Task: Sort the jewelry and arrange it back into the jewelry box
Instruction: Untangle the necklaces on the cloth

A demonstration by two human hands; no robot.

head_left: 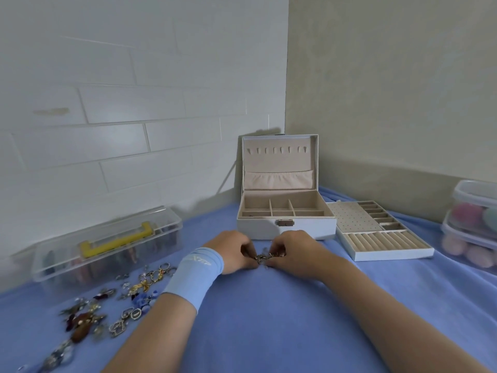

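Just in front of the jewelry box [286, 227], low over the blue cloth [269, 332], I have the left hand [234, 253] and the right hand [291, 250] meeting on one small metal piece [262, 257]. Each grip is pinched onto an end of it, with the fingertips curled in. It looks like a short chain or clasp, though on my feed it is too small to name.

Its long axis runs left to right between the two hands, roughly parallel to the front wall of the box. I cannot tell which end carries the clasp.

My worry is the pull. If the hands draw apart too hard, a link or catch could give, and if either pinch slackens, the piece drops onto the cloth, where fine links would likely snag in the nap.

The left forearm also lies just beside the loose jewelry [107, 305], so a careless sweep could scatter it. The box stands open, with its removed tray [382, 238] touching its right side. Any carry has to clear the front wall of the box.
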